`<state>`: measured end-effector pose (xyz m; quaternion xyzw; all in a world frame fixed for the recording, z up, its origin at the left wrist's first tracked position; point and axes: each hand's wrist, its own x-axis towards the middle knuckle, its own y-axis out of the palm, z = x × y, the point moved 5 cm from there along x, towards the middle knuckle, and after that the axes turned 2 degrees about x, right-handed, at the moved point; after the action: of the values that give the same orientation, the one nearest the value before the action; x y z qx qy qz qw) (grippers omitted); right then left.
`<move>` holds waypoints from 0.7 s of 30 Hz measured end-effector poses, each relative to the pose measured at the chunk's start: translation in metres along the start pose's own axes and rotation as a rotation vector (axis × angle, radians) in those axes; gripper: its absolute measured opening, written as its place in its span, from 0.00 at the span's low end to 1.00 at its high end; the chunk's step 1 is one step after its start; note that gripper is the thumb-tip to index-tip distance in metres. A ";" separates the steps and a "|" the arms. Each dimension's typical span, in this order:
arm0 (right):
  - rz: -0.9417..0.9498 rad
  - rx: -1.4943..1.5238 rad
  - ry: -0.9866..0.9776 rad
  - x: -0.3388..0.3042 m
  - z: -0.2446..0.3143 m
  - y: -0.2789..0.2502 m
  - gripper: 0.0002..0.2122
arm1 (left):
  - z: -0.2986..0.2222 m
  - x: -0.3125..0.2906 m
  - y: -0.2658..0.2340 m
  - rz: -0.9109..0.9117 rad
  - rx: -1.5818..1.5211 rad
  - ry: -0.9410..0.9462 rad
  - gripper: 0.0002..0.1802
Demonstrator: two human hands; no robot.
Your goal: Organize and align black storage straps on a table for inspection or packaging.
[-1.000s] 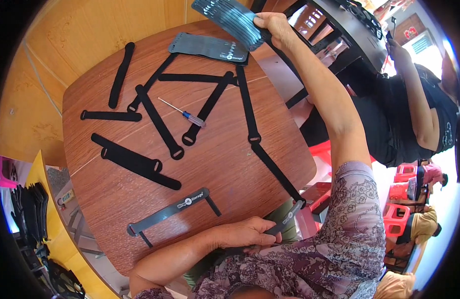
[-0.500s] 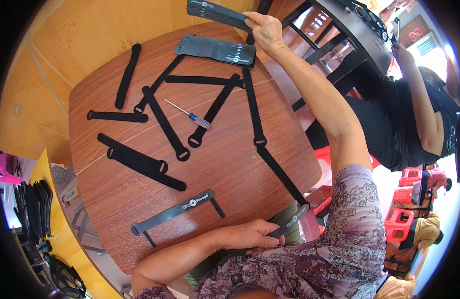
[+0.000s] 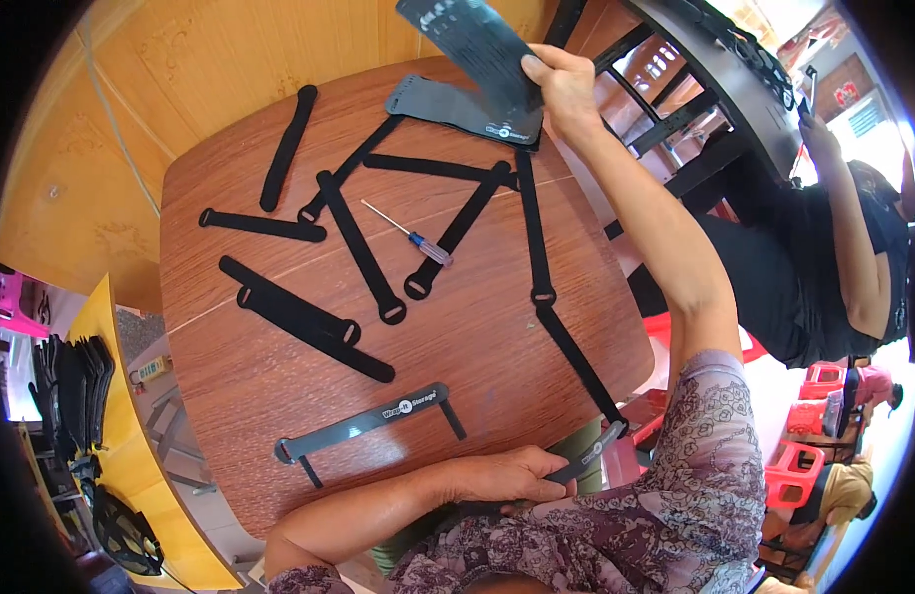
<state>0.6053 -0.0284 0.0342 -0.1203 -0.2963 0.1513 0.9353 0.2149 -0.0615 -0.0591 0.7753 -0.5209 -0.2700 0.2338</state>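
Note:
My right hand (image 3: 568, 91) is raised over the far right of the table, closed on the end of a fanned stack of grey printed straps (image 3: 477, 54). Beneath it a second stack of grey straps (image 3: 446, 104) lies on the wooden table (image 3: 477, 346). Near the front edge my left hand (image 3: 517, 473) is closed on a grey printed strap (image 3: 594, 451), whose far end meets a black strap (image 3: 581, 366) with a loop. A single grey strap (image 3: 363, 421) lies flat by my left forearm, two short black tails beneath it.
Several black straps (image 3: 363, 243) with loops are spread over the table's left and middle. A blue-handled screwdriver (image 3: 428, 247) lies among them. At the right sits another person (image 3: 814, 247) in dark clothes by a dark table (image 3: 720, 69). Red stools (image 3: 794, 473) stand beyond.
My right hand has moved slightly right and down, tilting and fanning the stack above the other one. My left hand stays on its strap. The view has shifted a little.

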 end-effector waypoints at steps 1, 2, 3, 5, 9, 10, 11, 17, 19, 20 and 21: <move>-0.030 0.292 0.225 -0.010 0.002 0.003 0.11 | 0.001 -0.001 0.000 0.009 -0.012 -0.018 0.15; -0.056 0.583 0.451 -0.024 0.005 0.010 0.12 | 0.001 -0.002 -0.001 0.001 -0.010 -0.017 0.15; -0.023 0.550 0.470 -0.040 0.019 0.011 0.12 | 0.002 0.000 -0.001 -0.013 -0.019 0.014 0.13; 0.037 0.525 0.502 -0.075 0.050 0.017 0.13 | 0.003 0.000 -0.001 -0.034 -0.035 0.044 0.12; 0.123 0.541 0.505 -0.130 0.078 0.014 0.12 | -0.001 -0.002 0.002 0.006 -0.032 0.001 0.16; 0.185 0.527 0.490 -0.141 0.087 0.013 0.12 | -0.002 -0.003 0.001 0.011 -0.007 -0.014 0.16; 0.185 0.527 0.491 -0.149 0.090 0.013 0.12 | 0.000 -0.003 0.001 0.021 -0.024 -0.030 0.16; 0.047 0.688 0.474 -0.176 0.088 -0.001 0.10 | 0.003 -0.002 -0.001 0.032 -0.053 -0.030 0.16; 0.024 0.700 0.507 -0.180 0.087 -0.003 0.10 | 0.000 -0.003 0.000 0.023 -0.051 -0.028 0.16; 0.004 0.718 0.542 -0.182 0.085 -0.002 0.10 | -0.001 -0.004 0.000 0.008 -0.052 -0.025 0.16; 0.001 0.713 0.539 -0.182 0.084 -0.002 0.10 | 0.001 -0.003 0.000 0.013 -0.048 -0.025 0.16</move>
<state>0.4146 -0.0836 0.0076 0.1744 0.0290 0.2078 0.9621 0.2137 -0.0586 -0.0594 0.7627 -0.5220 -0.2906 0.2477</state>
